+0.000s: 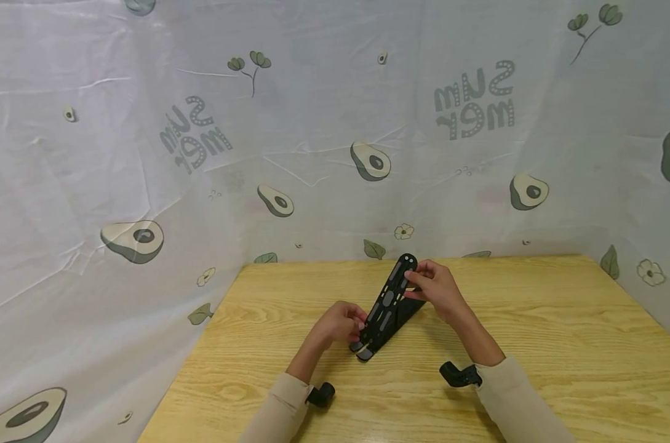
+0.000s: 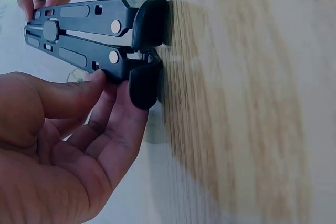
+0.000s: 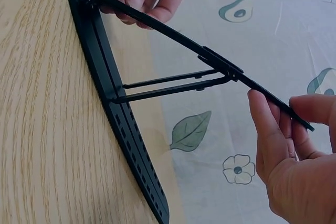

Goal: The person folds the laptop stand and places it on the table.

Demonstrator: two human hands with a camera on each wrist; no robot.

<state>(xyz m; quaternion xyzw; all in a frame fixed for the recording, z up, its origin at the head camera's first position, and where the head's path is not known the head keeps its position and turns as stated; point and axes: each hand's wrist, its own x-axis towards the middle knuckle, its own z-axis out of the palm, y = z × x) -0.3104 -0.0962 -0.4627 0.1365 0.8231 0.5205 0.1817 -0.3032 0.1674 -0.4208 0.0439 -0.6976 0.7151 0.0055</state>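
Note:
A black folding laptop stand [image 1: 388, 299] stands partly unfolded on the table, its upper plate tilted up from the base. My left hand [image 1: 340, 323] holds the low end by the hinge, thumb on top and fingers beneath, beside the curved front lips [image 2: 149, 24]. At the raised end, my right hand [image 1: 437, 288] pinches the plate's edge between thumb and fingers. Thin support struts [image 3: 173, 89] run from the slotted base [image 3: 136, 140] to the underside of the plate, as the right wrist view shows. Grey pads [image 2: 73, 56] line the plate's face.
The wood-grain table [image 1: 268, 301] spreads around the stand on all sides. Behind and to the left hangs a white sheet [image 1: 318, 111] printed with avocados. Dark wrist cameras [image 1: 325, 395] sit on both sleeves.

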